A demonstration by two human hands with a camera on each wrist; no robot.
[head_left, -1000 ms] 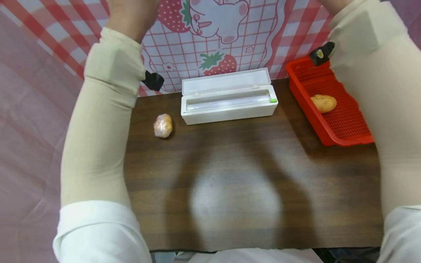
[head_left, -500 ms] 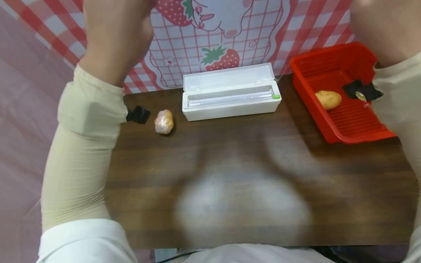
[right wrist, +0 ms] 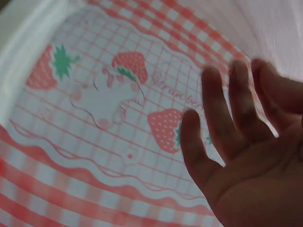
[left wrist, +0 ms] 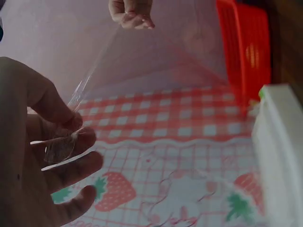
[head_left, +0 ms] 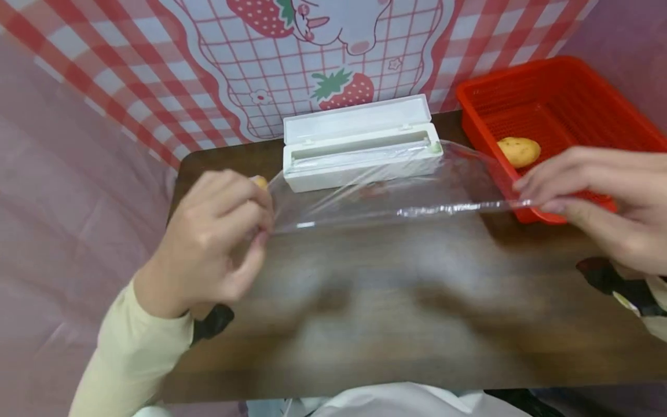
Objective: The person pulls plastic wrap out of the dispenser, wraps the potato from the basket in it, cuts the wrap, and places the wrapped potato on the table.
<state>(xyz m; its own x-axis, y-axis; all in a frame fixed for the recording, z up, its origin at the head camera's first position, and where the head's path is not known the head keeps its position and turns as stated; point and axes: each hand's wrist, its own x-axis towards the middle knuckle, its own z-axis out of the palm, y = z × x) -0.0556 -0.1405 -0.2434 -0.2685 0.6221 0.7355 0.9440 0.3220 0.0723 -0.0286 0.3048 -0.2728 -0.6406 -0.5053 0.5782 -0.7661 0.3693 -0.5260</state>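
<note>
A clear sheet of plastic wrap (head_left: 375,200) stretches from a white dispenser box (head_left: 359,176) toward me, above the brown table. My left hand (head_left: 213,237) pinches its left corner between thumb and forefinger, as the left wrist view also shows on the hand (left wrist: 57,142). At the other corner my right hand (head_left: 604,202) pinches the edge between thumb and fingertips. In the right wrist view the right hand (right wrist: 251,137) shows its palm and fingers, but the wrap is hard to make out. The box lid (head_left: 359,119) stands raised at the back.
A red basket (head_left: 484,127) stands at the back right, with a potato (head_left: 519,152) in it. Mostly hidden behind my left hand is a wrapped yellowish item (head_left: 259,182). A strawberry-print cloth (head_left: 208,69) hangs behind the table (head_left: 385,324).
Both hands have come down from the top of the head view toward me. The plastic wrap now spans between them, drawn out from the box.
</note>
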